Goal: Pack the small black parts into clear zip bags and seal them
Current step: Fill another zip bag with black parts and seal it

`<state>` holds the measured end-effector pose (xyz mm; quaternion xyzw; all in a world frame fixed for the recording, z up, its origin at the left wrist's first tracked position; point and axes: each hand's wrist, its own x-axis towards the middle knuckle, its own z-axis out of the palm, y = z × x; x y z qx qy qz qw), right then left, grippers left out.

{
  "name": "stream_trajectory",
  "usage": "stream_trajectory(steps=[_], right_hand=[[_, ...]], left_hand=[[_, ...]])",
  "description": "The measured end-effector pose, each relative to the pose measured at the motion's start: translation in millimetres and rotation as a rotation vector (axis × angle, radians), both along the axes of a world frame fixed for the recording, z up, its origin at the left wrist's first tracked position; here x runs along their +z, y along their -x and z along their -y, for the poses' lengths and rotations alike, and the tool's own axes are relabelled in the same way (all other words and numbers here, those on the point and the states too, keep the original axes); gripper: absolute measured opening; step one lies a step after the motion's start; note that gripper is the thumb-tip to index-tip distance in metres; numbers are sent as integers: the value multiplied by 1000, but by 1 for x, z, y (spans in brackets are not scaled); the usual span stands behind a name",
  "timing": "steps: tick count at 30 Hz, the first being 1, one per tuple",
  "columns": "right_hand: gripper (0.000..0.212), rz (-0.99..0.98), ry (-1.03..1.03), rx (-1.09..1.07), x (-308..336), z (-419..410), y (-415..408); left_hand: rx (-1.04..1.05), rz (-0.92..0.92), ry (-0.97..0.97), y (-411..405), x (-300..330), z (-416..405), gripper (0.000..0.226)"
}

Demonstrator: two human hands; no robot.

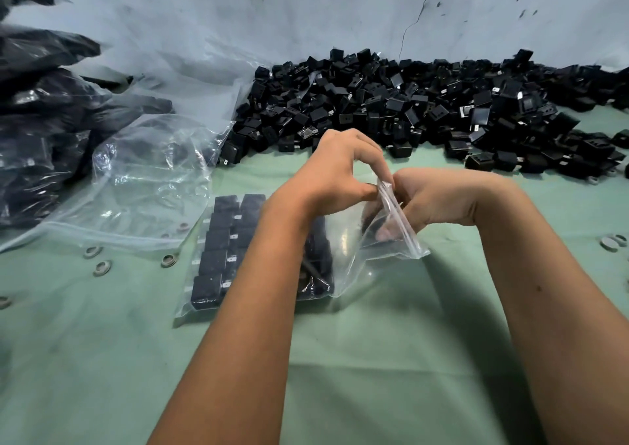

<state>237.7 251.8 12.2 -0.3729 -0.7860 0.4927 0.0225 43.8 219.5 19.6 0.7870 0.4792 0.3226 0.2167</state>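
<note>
Sealing time: left hand and right hand both pinch the zip strip of the filled zip bag (black parts inside, on the green table); next, slide along.

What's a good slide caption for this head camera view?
Both hands, left hand and right hand, pinch the zip strip of a clear bag of black parts beside the loose pile.

Head view, looking forward-down, close over table.
</note>
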Motion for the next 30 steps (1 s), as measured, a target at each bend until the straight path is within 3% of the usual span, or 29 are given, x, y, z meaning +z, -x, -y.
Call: stream_trajectory(steps=[4, 7, 20, 30], right_hand=[[37, 1, -110, 46, -2, 5, 12], [24, -59, -59, 72, -7, 6, 12], [22, -122, -48, 347, -23, 7, 22], [24, -33, 90, 326, -21, 0, 24]], left_hand=[[-20, 86, -16, 0, 4, 0, 32], [-44, 185, 0, 1, 8, 4, 29], [-77, 137, 116, -4, 10, 8, 24], [-85, 165, 132, -1, 9, 8, 24]])
